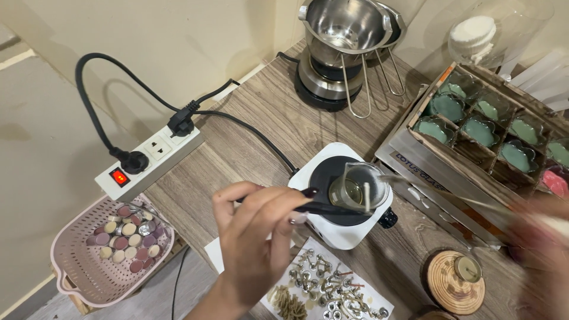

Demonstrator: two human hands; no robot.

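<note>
My left hand (258, 234) pinches dark tweezers (329, 208) whose tips reach the side of a small clear glass (363, 186). The glass stands on the black disc of a white hot plate (341, 237); it holds a little yellowish liquid and a white wick. My right hand (542, 237) is blurred at the right edge. It grips a thin pale stick (450, 194) that runs left to the rim of the glass.
Steel pouring pots (341, 29) sit on a second burner at the back. A wooden crate (474, 151) of green candles is on the right. A power strip (148, 160), a pink basket (77, 266) of wax discs, metal wick tabs (329, 290) on paper and a wood slice (453, 284) surround the plate.
</note>
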